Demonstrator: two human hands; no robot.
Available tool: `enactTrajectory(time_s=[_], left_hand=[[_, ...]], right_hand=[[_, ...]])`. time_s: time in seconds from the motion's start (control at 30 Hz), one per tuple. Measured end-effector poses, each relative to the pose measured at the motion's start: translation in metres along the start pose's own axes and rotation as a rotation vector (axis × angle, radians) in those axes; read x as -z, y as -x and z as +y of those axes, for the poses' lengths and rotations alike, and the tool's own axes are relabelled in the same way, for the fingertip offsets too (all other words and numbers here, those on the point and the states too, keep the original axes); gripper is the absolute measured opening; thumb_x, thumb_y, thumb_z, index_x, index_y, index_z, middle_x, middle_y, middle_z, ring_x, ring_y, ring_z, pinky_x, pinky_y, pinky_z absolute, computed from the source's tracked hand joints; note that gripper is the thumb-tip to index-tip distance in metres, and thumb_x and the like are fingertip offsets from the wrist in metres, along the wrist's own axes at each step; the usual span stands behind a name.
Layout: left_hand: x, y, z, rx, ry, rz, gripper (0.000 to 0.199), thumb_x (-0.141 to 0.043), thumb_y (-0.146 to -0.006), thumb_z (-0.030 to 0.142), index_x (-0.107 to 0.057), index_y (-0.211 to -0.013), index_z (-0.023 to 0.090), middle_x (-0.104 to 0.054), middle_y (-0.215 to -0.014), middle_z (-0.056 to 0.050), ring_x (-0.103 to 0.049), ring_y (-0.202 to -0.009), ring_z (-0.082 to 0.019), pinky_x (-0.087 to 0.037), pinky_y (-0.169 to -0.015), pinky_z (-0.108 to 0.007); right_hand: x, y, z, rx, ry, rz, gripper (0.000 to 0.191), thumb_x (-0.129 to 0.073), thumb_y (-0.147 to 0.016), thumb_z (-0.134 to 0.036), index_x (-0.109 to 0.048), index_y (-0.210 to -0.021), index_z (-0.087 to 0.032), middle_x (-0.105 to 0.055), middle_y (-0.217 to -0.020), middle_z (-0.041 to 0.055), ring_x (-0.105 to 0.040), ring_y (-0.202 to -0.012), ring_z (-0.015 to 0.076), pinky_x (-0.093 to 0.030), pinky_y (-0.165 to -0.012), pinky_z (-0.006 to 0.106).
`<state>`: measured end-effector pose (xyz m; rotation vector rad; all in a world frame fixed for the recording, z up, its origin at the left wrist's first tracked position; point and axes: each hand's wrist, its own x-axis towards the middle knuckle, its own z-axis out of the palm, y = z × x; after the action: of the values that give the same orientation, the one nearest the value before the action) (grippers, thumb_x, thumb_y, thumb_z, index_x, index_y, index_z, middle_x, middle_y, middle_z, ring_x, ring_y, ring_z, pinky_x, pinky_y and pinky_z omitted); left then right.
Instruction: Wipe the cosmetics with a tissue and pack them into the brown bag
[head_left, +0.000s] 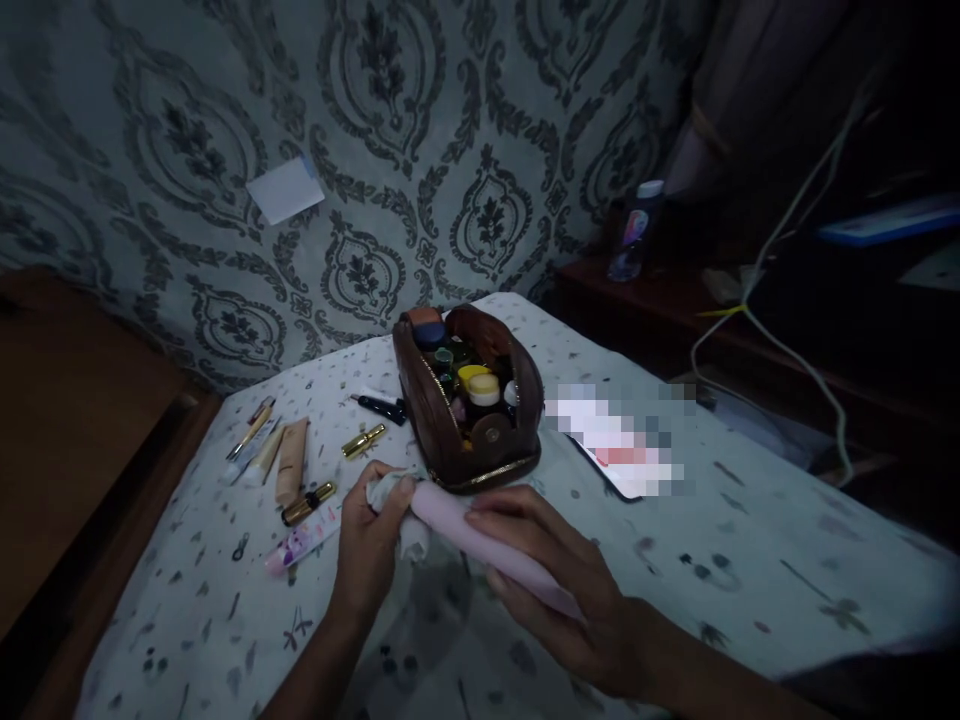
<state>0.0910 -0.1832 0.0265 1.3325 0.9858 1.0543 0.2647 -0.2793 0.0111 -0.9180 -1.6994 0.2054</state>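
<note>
A long pale pink bottle (pixel 480 535) lies across the middle front, slanting down to the right. Its body is in my right hand (pixel 570 590), fingers wrapped round it. At its far end, my left hand (pixel 371 540) pinches a crumpled white cloth (pixel 414 540) against the bottle. Just beyond stands an open brown bag (pixel 427 420) full of small jars and bottles, one with a pale yellow lid (pixel 483 388). Left of my left hand lie a pink and white tube (pixel 304 538), a black and gold tube (pixel 308 503) and a gold tube (pixel 363 441).
Several tubes, one of them beige (pixel 292 460), lie on the left of the patterned sheet (pixel 720 600). A lit phone (pixel 615 440) is right of the bag. A bottle (pixel 634 235) and white cables (pixel 795 360) are at the right.
</note>
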Motion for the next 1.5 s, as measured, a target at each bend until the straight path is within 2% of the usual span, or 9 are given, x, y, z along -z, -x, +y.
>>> enactTrajectory(time_s=[0.33, 0.43, 0.5, 0.67, 0.8, 0.97, 1.1, 1.33, 1.5], left_hand=[[-0.020, -0.004, 0.015, -0.341, -0.429, 0.075, 0.016, -0.066, -0.086, 0.032, -0.057, -0.078, 0.020, -0.055, -0.074, 0.004, -0.053, -0.074, -0.012, -0.041, -0.074, -0.022], [-0.021, -0.001, 0.014, -0.486, -0.514, 0.061, 0.005, -0.064, -0.088, 0.027, -0.063, -0.090, 0.022, -0.061, -0.084, 0.003, -0.058, -0.083, -0.014, -0.043, -0.082, -0.024], [-0.020, 0.001, 0.013, -0.573, -0.583, 0.008, 0.014, -0.064, -0.089, 0.025, -0.064, -0.103, 0.025, -0.064, -0.096, 0.000, -0.059, -0.094, -0.016, -0.043, -0.089, -0.027], [-0.020, -0.004, 0.021, -0.659, -0.616, -0.180, 0.020, -0.051, -0.096, 0.032, -0.063, -0.111, 0.025, -0.065, -0.102, -0.003, -0.060, -0.098, -0.019, -0.046, -0.084, -0.030], [-0.029, -0.028, 0.045, -0.695, -0.690, -0.129, 0.023, -0.041, -0.100, 0.025, -0.063, -0.091, 0.022, -0.061, -0.082, -0.001, -0.058, -0.079, -0.015, -0.044, -0.071, -0.025], [-0.039, -0.069, 0.070, -0.825, -1.183, -0.112, 0.033, -0.042, -0.095, 0.017, -0.060, -0.123, 0.020, -0.058, -0.089, -0.005, -0.057, -0.081, -0.018, -0.044, -0.068, -0.029], [-0.050, -0.089, 0.078, -0.805, -1.635, -0.133, 0.044, -0.042, -0.093, 0.018, -0.057, -0.134, 0.025, -0.054, -0.099, -0.010, -0.054, -0.090, -0.025, -0.045, -0.065, -0.032], [-0.065, -0.102, 0.083, -0.800, -1.808, -0.219, 0.040, -0.044, -0.095, 0.029, -0.061, -0.131, 0.025, -0.050, -0.099, -0.010, -0.050, -0.092, -0.026, -0.049, -0.065, -0.032], [-0.056, -0.104, 0.080, -0.856, -1.725, -0.219, 0.037, -0.045, -0.095, 0.029, -0.063, -0.127, 0.025, -0.050, -0.097, -0.008, -0.052, -0.090, -0.024, -0.049, -0.068, -0.032]], right_hand=[[0.027, 0.011, -0.003, -0.024, 0.049, -0.026, 0.052, -0.053, -0.088, -0.007, -0.046, -0.139, -0.016, -0.052, -0.124, 0.0143, -0.057, -0.115, 0.0179, -0.053, -0.092, 0.023], [0.035, 0.006, -0.002, -0.076, 0.010, 0.025, 0.049, -0.054, -0.088, -0.009, -0.049, -0.136, -0.020, -0.056, -0.120, 0.0117, -0.061, -0.109, 0.0172, -0.054, -0.089, 0.022], [0.039, 0.004, 0.000, -0.123, -0.031, 0.069, 0.045, -0.055, -0.088, -0.012, -0.052, -0.132, -0.024, -0.059, -0.115, 0.0092, -0.063, -0.105, 0.0174, -0.055, -0.087, 0.023], [0.044, 0.006, 0.009, -0.459, -0.275, 0.180, 0.024, -0.053, -0.093, -0.027, -0.061, -0.117, -0.027, -0.067, -0.111, 0.0074, -0.069, -0.092, 0.0187, -0.060, -0.075, 0.026], [0.053, 0.002, 0.014, -0.681, -0.366, 0.287, 0.027, -0.059, -0.090, -0.040, -0.063, -0.111, -0.024, -0.073, -0.092, 0.0063, -0.069, -0.064, 0.0180, -0.059, -0.057, 0.027], [0.080, -0.026, 0.019, -0.708, -0.180, 0.562, 0.030, -0.068, -0.082, -0.048, -0.065, -0.103, -0.026, -0.065, -0.058, -0.0003, -0.063, -0.051, 0.0202, -0.052, -0.044, 0.029], [0.099, -0.053, 0.030, -0.673, -0.134, 0.671, 0.029, -0.072, -0.079, -0.047, -0.066, -0.101, -0.030, -0.067, -0.067, -0.0006, -0.066, -0.060, 0.0204, -0.055, -0.050, 0.029], [0.110, -0.097, 0.065, -0.498, -0.302, 0.512, 0.028, -0.064, -0.087, -0.042, -0.065, -0.107, -0.023, -0.071, -0.097, 0.0036, -0.071, -0.076, 0.0178, -0.061, -0.074, 0.030], [0.110, -0.126, 0.085, -0.397, -0.111, 0.336, 0.025, -0.057, -0.092, -0.042, -0.064, -0.105, -0.022, -0.070, -0.087, 0.0046, -0.068, -0.075, 0.0179, -0.059, -0.070, 0.030]])
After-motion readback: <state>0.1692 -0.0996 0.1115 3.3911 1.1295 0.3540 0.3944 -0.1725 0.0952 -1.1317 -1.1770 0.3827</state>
